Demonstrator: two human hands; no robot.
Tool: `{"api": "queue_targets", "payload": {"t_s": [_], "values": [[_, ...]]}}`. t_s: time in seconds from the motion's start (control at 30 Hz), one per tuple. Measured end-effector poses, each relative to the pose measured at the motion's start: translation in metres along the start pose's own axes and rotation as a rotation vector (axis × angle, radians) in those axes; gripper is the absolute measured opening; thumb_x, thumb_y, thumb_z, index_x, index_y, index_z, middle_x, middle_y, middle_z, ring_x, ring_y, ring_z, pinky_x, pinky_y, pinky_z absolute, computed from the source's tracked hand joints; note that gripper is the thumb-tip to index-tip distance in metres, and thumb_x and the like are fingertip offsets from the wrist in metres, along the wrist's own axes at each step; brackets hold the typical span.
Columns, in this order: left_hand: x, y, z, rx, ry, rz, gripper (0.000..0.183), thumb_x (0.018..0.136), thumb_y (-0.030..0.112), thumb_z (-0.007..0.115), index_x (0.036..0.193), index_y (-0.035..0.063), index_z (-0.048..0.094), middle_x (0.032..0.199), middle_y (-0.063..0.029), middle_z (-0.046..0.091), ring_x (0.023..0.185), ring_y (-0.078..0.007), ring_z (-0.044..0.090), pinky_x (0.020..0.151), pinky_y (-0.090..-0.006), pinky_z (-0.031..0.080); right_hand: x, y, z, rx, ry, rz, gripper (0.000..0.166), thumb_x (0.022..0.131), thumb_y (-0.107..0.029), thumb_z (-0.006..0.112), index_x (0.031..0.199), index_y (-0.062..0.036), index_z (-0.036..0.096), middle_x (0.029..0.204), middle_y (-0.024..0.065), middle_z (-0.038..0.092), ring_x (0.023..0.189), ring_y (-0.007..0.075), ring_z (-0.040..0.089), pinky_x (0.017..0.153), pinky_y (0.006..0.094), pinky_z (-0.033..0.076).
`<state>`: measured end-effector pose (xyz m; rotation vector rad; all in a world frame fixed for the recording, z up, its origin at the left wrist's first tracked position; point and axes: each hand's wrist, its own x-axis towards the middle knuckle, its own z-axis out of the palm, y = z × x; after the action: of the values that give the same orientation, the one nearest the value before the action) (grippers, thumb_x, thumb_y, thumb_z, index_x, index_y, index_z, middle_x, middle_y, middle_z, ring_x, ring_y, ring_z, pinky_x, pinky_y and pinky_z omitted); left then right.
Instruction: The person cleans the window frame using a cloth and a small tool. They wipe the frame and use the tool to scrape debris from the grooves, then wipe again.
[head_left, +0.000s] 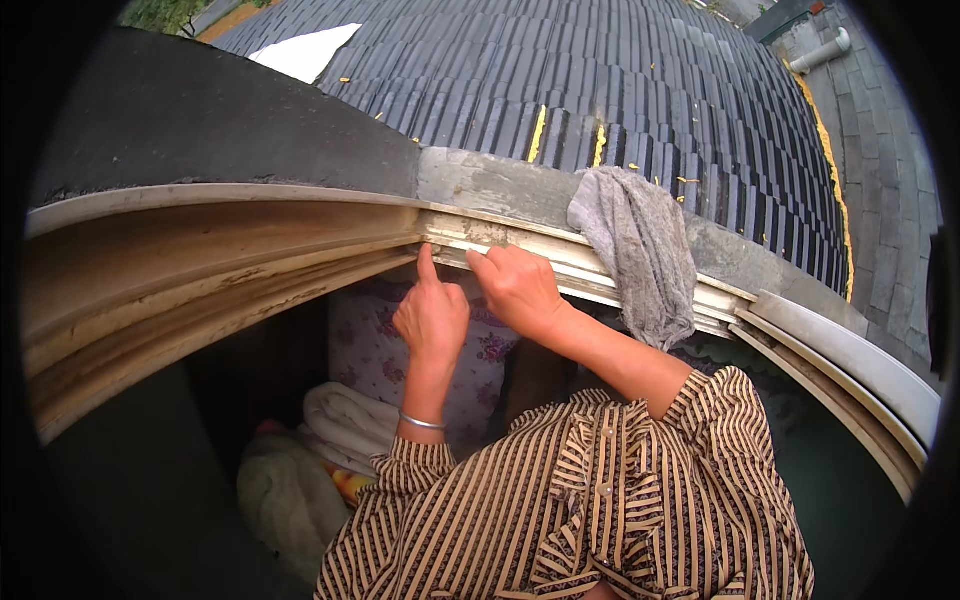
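Observation:
My left hand (433, 313) points its index finger into the corner where the sliding-window track (574, 268) meets the side jamb (225, 266). Its other fingers are curled, and no object shows in it. Just to the right, my right hand (519, 283) lies against the track with its thumb stretched towards that corner. Its curled fingertips are hidden, so I cannot tell whether they grip anything. A damp-looking grey cloth (641, 255) is draped over the track and the outer cement ledge (495, 180), right of my right hand. Dirt marks the track and jamb.
Outside the window slopes a dark tiled roof (570, 67) with yellow foam in places. A dark wall (225, 112) stands at left. Below the track lie floral fabric (457, 360), a folded white blanket (352, 416) and a pale bundle (289, 487). A window sash (847, 352) stands at right.

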<state>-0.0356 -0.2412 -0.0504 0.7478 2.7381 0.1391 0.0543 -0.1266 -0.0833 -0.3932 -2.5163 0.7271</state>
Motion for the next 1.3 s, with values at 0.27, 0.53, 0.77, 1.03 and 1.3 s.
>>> {"api": "queue_targets", "payload": {"t_s": [0.27, 0.53, 0.77, 1.03, 1.3], "values": [[-0.020, 0.002, 0.004, -0.082, 0.070, 0.054, 0.068, 0.087, 0.016, 0.055, 0.152, 0.0060, 0.037, 0.076, -0.0233, 0.068, 0.068, -0.0438, 0.066, 0.064, -0.0557, 0.051, -0.008, 0.008, -0.013, -0.041, 0.045, -0.108, 0.031, 0.077, -0.012, 0.065, 0.107, -0.0028, 0.068, 0.076, 0.0039, 0.056, 0.067, 0.0201, 0.058, 0.056, 0.0334, 0.048], [-0.013, 0.031, 0.002, -0.186, 0.169, 0.177, 0.080, 0.086, 0.010, 0.059, 0.158, 0.0037, 0.025, 0.070, -0.0079, 0.064, 0.061, -0.0302, 0.064, 0.057, -0.0461, 0.049, 0.002, 0.032, -0.050, 0.035, 0.086, -0.012, 0.031, 0.078, -0.005, 0.066, 0.109, -0.0079, 0.069, 0.076, 0.0066, 0.058, 0.068, 0.0246, 0.062, 0.058, 0.0383, 0.050], [-0.010, 0.059, -0.002, -0.331, 0.180, 0.300, 0.076, 0.085, 0.007, 0.059, 0.155, 0.0003, 0.030, 0.072, -0.0094, 0.064, 0.063, -0.0325, 0.065, 0.059, -0.0472, 0.049, 0.020, 0.115, -0.092, 0.418, 0.106, 0.681, 0.023, 0.092, -0.024, 0.068, 0.105, -0.0073, 0.078, 0.086, 0.0128, 0.076, 0.070, 0.0224, 0.070, 0.067, 0.0342, 0.053], [-0.018, 0.006, -0.004, -0.062, 0.031, 0.005, 0.071, 0.087, 0.018, 0.053, 0.152, 0.0030, 0.030, 0.071, -0.0227, 0.068, 0.067, -0.0438, 0.067, 0.063, -0.0557, 0.051, 0.024, 0.040, -0.097, 0.220, -0.496, 0.432, 0.018, 0.083, -0.018, 0.064, 0.090, -0.0098, 0.079, 0.082, 0.0179, 0.072, 0.080, 0.0373, 0.070, 0.074, 0.0473, 0.054], [-0.001, 0.001, -0.009, -0.021, 0.074, 0.048, 0.061, 0.087, 0.018, 0.054, 0.146, 0.0053, 0.045, 0.073, -0.0208, 0.068, 0.069, -0.0429, 0.067, 0.065, -0.0549, 0.051, 0.073, 0.002, -0.063, -0.052, -0.558, 0.192, 0.011, 0.070, -0.013, 0.069, 0.073, -0.0032, 0.074, 0.074, 0.0201, 0.070, 0.073, 0.0372, 0.071, 0.066, 0.0483, 0.055]]}}
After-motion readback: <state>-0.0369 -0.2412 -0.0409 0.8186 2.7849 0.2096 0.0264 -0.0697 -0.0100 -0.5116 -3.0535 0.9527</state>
